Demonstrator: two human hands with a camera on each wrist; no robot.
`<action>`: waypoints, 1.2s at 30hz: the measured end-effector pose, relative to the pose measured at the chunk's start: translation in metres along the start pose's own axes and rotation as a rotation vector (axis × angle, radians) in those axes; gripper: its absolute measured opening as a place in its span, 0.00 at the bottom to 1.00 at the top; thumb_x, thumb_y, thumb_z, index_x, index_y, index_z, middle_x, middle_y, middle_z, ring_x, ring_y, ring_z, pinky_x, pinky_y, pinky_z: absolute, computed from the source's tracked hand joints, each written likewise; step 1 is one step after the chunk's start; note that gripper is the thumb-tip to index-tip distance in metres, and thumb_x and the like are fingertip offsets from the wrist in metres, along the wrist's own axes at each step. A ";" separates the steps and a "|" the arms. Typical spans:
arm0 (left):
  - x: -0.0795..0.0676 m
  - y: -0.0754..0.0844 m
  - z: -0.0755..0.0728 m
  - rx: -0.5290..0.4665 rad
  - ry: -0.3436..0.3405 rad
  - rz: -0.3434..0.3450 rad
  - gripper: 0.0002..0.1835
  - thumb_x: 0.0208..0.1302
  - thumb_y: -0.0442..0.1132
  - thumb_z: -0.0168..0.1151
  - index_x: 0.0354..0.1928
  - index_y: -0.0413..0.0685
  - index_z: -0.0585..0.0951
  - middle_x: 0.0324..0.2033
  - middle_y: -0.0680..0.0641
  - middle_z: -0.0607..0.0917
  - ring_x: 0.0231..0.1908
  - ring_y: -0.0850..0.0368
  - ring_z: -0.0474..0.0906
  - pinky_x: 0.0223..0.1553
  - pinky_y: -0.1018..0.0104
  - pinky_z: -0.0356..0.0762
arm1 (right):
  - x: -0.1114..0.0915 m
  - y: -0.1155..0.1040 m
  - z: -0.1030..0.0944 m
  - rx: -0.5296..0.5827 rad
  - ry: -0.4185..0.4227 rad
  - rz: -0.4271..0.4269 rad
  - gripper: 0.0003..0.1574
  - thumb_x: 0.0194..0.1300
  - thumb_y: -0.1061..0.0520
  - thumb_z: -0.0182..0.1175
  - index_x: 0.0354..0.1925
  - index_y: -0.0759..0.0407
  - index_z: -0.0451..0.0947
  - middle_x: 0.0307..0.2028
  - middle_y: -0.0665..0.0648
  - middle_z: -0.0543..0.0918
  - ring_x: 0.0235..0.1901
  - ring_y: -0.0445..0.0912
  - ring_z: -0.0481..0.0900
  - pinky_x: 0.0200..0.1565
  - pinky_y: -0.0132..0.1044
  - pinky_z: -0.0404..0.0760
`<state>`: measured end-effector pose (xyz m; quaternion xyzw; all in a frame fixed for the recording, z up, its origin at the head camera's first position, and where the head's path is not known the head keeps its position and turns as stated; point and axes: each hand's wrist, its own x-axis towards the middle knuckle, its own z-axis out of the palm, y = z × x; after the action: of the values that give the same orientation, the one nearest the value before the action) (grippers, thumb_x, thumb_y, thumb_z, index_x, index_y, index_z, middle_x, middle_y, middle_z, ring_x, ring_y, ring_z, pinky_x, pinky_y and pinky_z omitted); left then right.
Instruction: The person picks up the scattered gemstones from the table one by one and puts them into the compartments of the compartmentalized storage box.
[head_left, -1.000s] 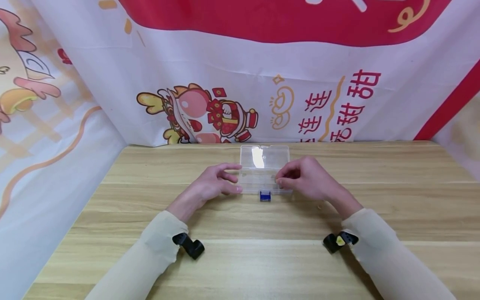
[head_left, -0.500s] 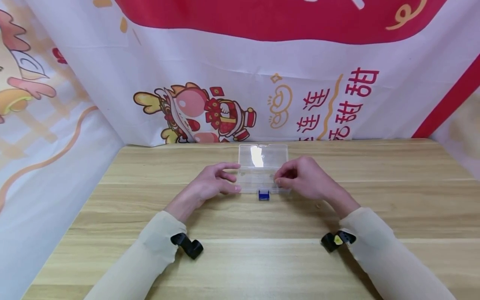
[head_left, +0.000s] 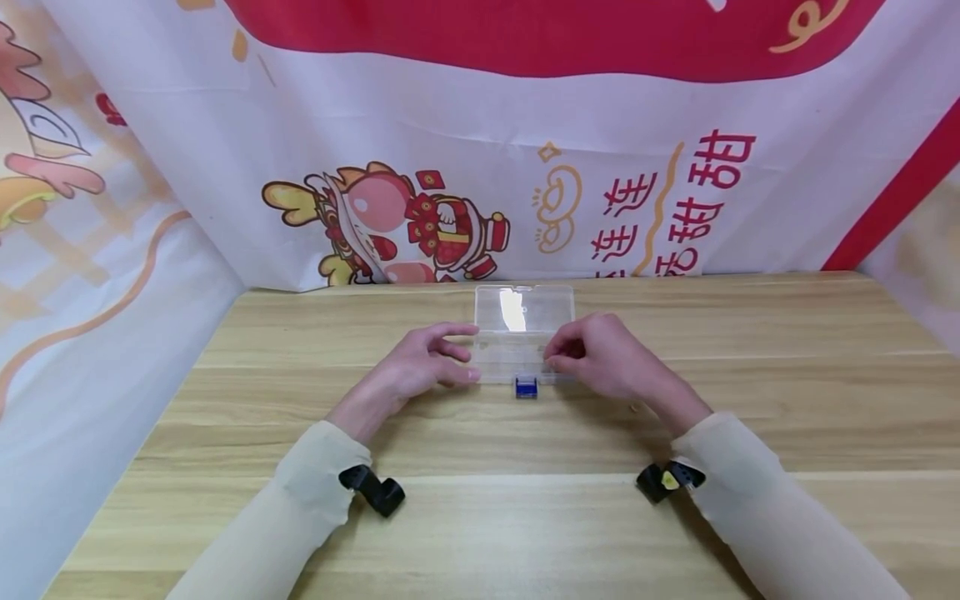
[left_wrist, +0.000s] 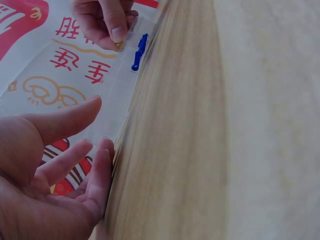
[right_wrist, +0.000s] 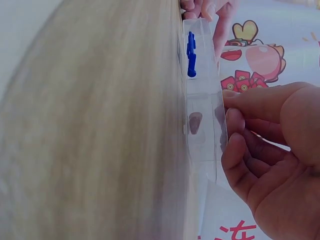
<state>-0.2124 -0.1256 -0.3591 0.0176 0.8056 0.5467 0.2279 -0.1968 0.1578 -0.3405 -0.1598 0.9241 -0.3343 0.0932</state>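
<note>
A clear plastic box (head_left: 495, 372) with inner compartments lies on the table, its see-through lid (head_left: 547, 310) folded back away from me. A blue latch (head_left: 526, 387) sits at the middle of its front edge. Beside the box's left end is my left hand (head_left: 431, 358), fingers spread and loosely bent, fingertips right at the side wall. My right hand (head_left: 603, 358) is over the right part of the box. Between its thumb and index finger it pinches a small gold-coloured piece (left_wrist: 119, 45), mostly hidden by the fingertips; its kind cannot be told.
Wooden table (head_left: 480, 517) runs toward me in front of the box. A tiny ring-like thing (head_left: 634, 408) lies near the right wrist. Behind the table's far edge hangs a printed white and red cloth (head_left: 420, 108).
</note>
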 end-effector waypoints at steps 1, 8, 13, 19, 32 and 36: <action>0.000 0.000 0.000 0.000 0.001 -0.002 0.36 0.62 0.37 0.78 0.72 0.65 0.77 0.58 0.44 0.82 0.51 0.50 0.81 0.51 0.63 0.83 | 0.000 0.000 0.000 -0.007 -0.002 -0.003 0.05 0.72 0.59 0.69 0.44 0.53 0.91 0.38 0.52 0.89 0.39 0.47 0.80 0.44 0.39 0.82; 0.000 -0.001 0.000 -0.005 -0.005 0.003 0.37 0.63 0.36 0.77 0.72 0.64 0.77 0.58 0.44 0.82 0.51 0.50 0.82 0.52 0.63 0.83 | 0.000 -0.004 0.002 -0.043 0.006 0.019 0.05 0.72 0.58 0.69 0.44 0.52 0.90 0.38 0.51 0.88 0.39 0.47 0.80 0.43 0.39 0.82; -0.001 -0.001 -0.001 -0.004 -0.009 0.006 0.37 0.63 0.37 0.78 0.73 0.63 0.77 0.58 0.43 0.82 0.51 0.50 0.81 0.52 0.63 0.83 | 0.000 -0.005 0.002 -0.059 0.010 0.010 0.04 0.72 0.58 0.69 0.43 0.52 0.90 0.37 0.51 0.88 0.38 0.46 0.80 0.42 0.39 0.82; -0.001 0.000 -0.001 -0.002 -0.011 0.009 0.37 0.63 0.37 0.77 0.73 0.62 0.77 0.58 0.43 0.81 0.51 0.50 0.81 0.52 0.63 0.82 | 0.000 -0.004 0.002 -0.066 0.013 0.015 0.04 0.72 0.58 0.69 0.42 0.51 0.91 0.37 0.50 0.88 0.38 0.46 0.80 0.42 0.39 0.82; -0.002 0.001 0.000 0.000 -0.008 0.010 0.37 0.63 0.37 0.77 0.73 0.62 0.77 0.58 0.43 0.82 0.50 0.51 0.81 0.51 0.63 0.83 | 0.000 -0.004 0.002 -0.073 0.002 0.010 0.04 0.72 0.58 0.69 0.43 0.52 0.91 0.37 0.50 0.89 0.38 0.46 0.81 0.43 0.39 0.83; -0.002 0.001 0.000 0.001 -0.007 0.014 0.37 0.63 0.37 0.77 0.73 0.62 0.76 0.58 0.43 0.82 0.50 0.51 0.81 0.52 0.63 0.83 | 0.000 -0.004 0.001 -0.067 -0.004 0.009 0.05 0.72 0.58 0.69 0.44 0.52 0.91 0.39 0.51 0.90 0.39 0.45 0.82 0.44 0.39 0.83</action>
<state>-0.2104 -0.1257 -0.3573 0.0253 0.8047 0.5479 0.2270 -0.1960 0.1544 -0.3390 -0.1595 0.9353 -0.3023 0.0912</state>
